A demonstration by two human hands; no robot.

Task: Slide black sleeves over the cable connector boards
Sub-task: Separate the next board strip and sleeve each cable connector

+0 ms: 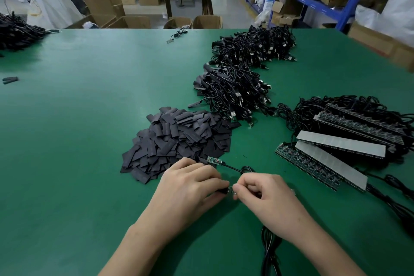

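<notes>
My worry here is the mouth of the sleeve. It looks flat, and if the board meets it at a slant, a corner could catch the edge and buckle the sleeve instead of going in. Pushing harder then could strain the joint where the cable leaves the board. The fingers cover most of the join, so I cannot tell how far in the board is, if at all. The left hand is curled, thumb and fingertips pinching the sleeve. The right hand is curled too, pinching the board's end, its fingertips almost touching the left's. Sleeve and board meet between the two hands, just above the table. A second board lies bare just beyond the left hand's knuckles, at the near edge of the pile of sleeves.
</notes>
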